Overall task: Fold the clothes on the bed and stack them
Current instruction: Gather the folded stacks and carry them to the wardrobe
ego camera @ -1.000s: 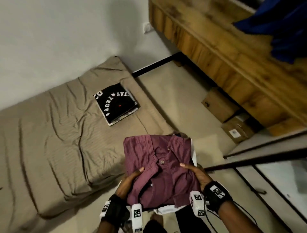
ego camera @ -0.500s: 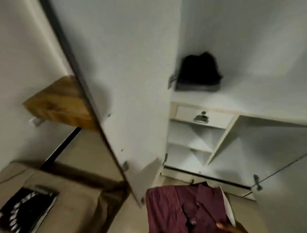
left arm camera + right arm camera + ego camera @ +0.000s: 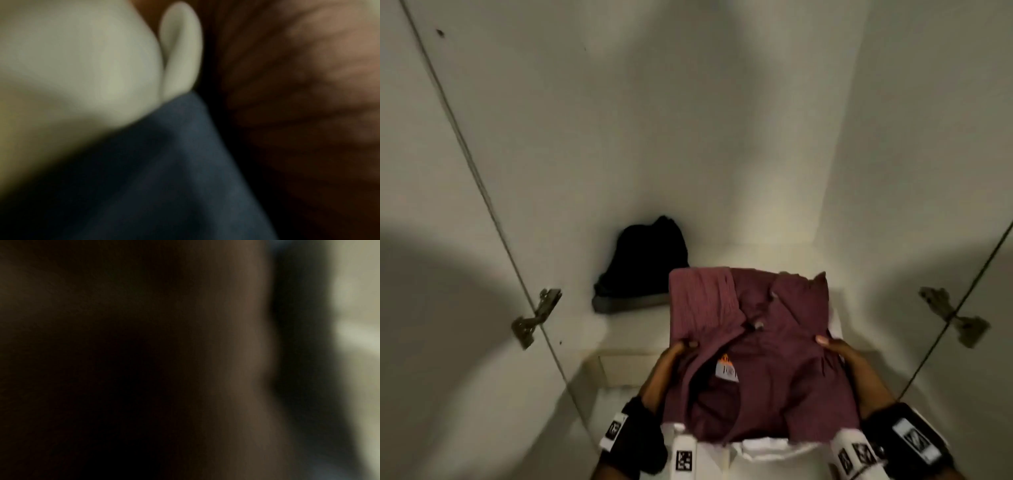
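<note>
One dark folded garment (image 3: 642,263) sits on the wardrobe shelf (image 3: 753,251) at centre frame; below, left hand (image 3: 664,370) and right hand (image 3: 851,366) grip the maroon shirt stack (image 3: 756,353), thumbs on top.

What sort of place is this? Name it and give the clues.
Most likely the inside of a white wardrobe in a bedroom: open doors on metal hinges, a shelf holding dark folded clothes, and both hands carrying a folded maroon shirt toward it.

Black bundle (image 3: 642,263) left, shelf (image 3: 756,253) beside bare
</note>
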Available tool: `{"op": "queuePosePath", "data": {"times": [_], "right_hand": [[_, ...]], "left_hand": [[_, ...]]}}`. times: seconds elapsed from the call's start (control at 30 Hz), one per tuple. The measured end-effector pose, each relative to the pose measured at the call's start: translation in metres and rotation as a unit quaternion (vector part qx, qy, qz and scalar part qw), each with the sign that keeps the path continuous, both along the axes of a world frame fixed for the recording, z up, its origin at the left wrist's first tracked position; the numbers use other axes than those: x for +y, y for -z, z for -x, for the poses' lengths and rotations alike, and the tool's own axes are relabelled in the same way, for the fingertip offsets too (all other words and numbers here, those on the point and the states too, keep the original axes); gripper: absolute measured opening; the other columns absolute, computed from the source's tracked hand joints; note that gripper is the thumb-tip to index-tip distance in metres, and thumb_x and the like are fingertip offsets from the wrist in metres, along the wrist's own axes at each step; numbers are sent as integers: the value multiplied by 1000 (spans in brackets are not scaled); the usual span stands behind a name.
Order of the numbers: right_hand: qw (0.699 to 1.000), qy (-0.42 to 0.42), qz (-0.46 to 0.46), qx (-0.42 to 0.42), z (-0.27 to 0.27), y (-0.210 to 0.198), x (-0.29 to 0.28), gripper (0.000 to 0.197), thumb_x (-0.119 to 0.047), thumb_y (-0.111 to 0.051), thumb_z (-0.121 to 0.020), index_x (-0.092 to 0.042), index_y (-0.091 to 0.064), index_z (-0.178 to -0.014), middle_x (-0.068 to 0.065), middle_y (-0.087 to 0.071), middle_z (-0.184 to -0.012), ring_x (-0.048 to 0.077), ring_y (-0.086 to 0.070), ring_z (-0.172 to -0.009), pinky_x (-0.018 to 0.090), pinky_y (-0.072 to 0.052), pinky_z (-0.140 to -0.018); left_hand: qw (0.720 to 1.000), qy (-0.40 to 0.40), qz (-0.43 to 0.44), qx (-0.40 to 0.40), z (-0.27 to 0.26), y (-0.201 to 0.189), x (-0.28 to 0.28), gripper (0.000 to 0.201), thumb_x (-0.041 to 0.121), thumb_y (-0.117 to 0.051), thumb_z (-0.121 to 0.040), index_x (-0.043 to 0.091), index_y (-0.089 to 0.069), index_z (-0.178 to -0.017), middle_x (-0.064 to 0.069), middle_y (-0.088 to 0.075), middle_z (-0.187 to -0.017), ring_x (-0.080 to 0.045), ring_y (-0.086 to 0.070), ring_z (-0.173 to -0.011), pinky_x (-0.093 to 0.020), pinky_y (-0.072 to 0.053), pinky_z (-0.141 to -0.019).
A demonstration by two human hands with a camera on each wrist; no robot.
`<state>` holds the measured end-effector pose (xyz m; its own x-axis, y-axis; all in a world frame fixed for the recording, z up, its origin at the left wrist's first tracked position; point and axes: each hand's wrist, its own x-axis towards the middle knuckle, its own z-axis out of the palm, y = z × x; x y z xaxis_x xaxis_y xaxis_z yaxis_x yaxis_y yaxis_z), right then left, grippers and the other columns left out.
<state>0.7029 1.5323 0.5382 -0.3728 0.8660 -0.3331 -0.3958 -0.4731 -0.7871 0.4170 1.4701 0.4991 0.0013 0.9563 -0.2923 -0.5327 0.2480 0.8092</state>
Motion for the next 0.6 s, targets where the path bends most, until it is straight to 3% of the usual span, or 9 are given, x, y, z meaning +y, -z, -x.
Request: {"op": "queuePosePath", "data": {"times": [0.1,0.17,0.27,0.3,0.4,0.43,0.5,0.57,0.6], "right_hand": [[999,20,-32,-12,23,-26,93,31,-22,-53,-97,-9,-77,-112,16,-72,-118,32,-73,-97,42,-60,-86],[998,30,-34,-35,35,-22,151,29,-26,-57,-96,-13,-82,-97,14,-74,-112,28,-75,-88,38,-58,-87],[997,30,-20,-75,51,-17,233,33,-31,-66,-90,-11,-76,-115,16,-74,-113,30,-73,-89,39,-51,-95],[995,41,-11,-88,54,-11,260,42,-32,-68,-88,-10,-71,-124,17,-73,-115,30,-72,-92,40,-50,-97],[993,44,3,-112,61,0,327,54,-32,-70,-84,-8,-64,-132,19,-70,-120,33,-69,-98,42,-51,-98],[993,41,-1,-114,63,3,347,52,-33,-70,-86,-9,-65,-131,20,-70,-121,34,-69,-100,43,-51,-99],[991,17,-5,-132,65,9,373,43,-35,-69,-90,-10,-68,-126,19,-70,-121,35,-68,-108,44,-50,-102],[988,3,4,-155,67,20,393,41,-34,-70,-90,-8,-67,-123,19,-71,-119,35,-68,-110,43,-49,-104],[985,2,4,-173,68,26,403,46,-32,-72,-87,-7,-66,-125,20,-71,-120,34,-68,-109,42,-48,-105]], "left_hand": [[999,-13,-22,27,17,-30,105,28,21,-56,-90,4,-78,-93,-15,-76,-93,-23,-74,-80,-30,-60,-73],[999,-10,-28,26,29,-35,167,31,18,-46,-98,2,-71,-105,-14,-77,-92,-21,-75,-78,-28,-60,-67],[999,-28,1,46,40,-35,248,36,17,-39,-104,-3,-62,-125,-7,-77,-98,-18,-75,-78,-25,-61,-68],[999,-20,4,35,44,-26,276,39,16,-36,-106,-5,-64,-123,-7,-77,-97,-19,-75,-78,-25,-61,-69],[999,17,22,40,51,-11,336,47,16,-37,-108,1,-77,-89,-13,-77,-81,-21,-75,-67,-26,-60,-57],[998,26,22,61,53,-4,355,43,19,-41,-108,2,-77,-91,-15,-77,-83,-23,-75,-68,-27,-60,-58],[995,30,28,87,55,12,385,34,29,-59,-100,2,-72,-115,-21,-74,-110,-30,-75,-92,-33,-62,-80],[992,33,46,109,64,37,416,54,34,-71,-90,2,-63,-133,-22,-64,-134,-37,-64,-121,-43,-49,-109],[992,37,47,112,71,58,436,59,35,-71,-90,1,-60,-136,-22,-61,-138,-39,-58,-127,-47,-41,-115]]}}
